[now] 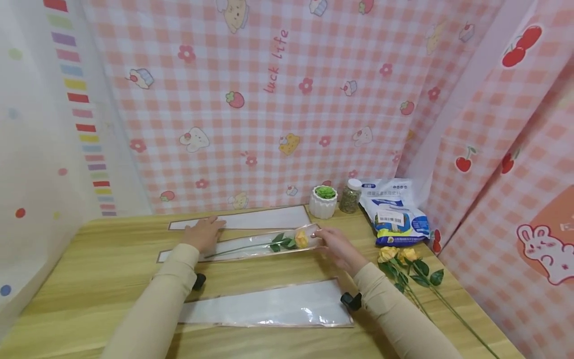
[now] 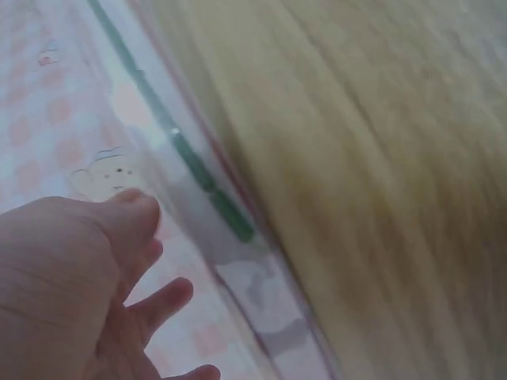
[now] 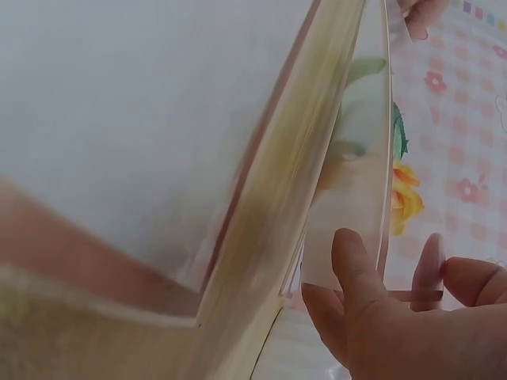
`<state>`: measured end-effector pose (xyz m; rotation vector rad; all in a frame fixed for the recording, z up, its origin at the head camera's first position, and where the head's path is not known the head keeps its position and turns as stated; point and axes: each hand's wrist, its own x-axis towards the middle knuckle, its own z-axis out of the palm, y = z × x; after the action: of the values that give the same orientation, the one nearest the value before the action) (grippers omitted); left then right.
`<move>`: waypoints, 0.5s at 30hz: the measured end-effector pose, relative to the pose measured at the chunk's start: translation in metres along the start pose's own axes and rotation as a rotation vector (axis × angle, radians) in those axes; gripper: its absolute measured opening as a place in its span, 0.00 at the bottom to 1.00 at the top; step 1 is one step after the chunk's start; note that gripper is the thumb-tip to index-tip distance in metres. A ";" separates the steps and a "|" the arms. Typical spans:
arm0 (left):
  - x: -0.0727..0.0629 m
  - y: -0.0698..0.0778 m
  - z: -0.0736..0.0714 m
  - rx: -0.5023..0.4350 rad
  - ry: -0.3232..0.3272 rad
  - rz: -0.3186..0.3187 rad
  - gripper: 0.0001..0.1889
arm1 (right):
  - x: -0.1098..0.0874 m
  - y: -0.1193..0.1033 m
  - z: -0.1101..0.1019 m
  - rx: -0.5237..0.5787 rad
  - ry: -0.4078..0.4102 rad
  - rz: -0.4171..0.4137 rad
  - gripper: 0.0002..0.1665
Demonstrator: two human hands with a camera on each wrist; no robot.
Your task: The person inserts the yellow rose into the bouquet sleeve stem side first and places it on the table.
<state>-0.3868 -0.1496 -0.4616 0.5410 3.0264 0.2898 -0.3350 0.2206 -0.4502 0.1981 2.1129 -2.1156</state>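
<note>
A yellow rose (image 1: pixel 301 238) with green leaves lies lengthwise in a long clear flower sleeve (image 1: pixel 251 247). My right hand (image 1: pixel 340 249) pinches the sleeve's wide right end; in the right wrist view, the thumb (image 3: pixel 358 265) presses on the film. My left hand (image 1: pixel 206 234) is over the narrower left part, fingers spread and slightly bent. The left wrist view shows it beside the sleeve near the stem (image 2: pixel 190 158); whether it touches the film I cannot tell. One flat sleeve (image 1: pixel 269 218) lies behind, and another sleeve (image 1: pixel 269 305) lies nearer me.
Two more yellow roses (image 1: pixel 399 255) lie at the table's right. Behind them stands a blue and white bag (image 1: pixel 394 214). A lidded jar (image 1: pixel 351 197) and a small potted succulent (image 1: pixel 323 202) stand at the back edge, before a checked curtain (image 1: pixel 278 119).
</note>
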 end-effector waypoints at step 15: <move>0.023 -0.006 0.009 0.116 0.188 0.037 0.05 | -0.001 -0.001 -0.005 -0.089 -0.054 0.038 0.14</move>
<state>-0.4101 -0.1454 -0.4721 0.6104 3.2346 0.1763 -0.3345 0.2258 -0.4495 0.1679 2.1492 -1.9789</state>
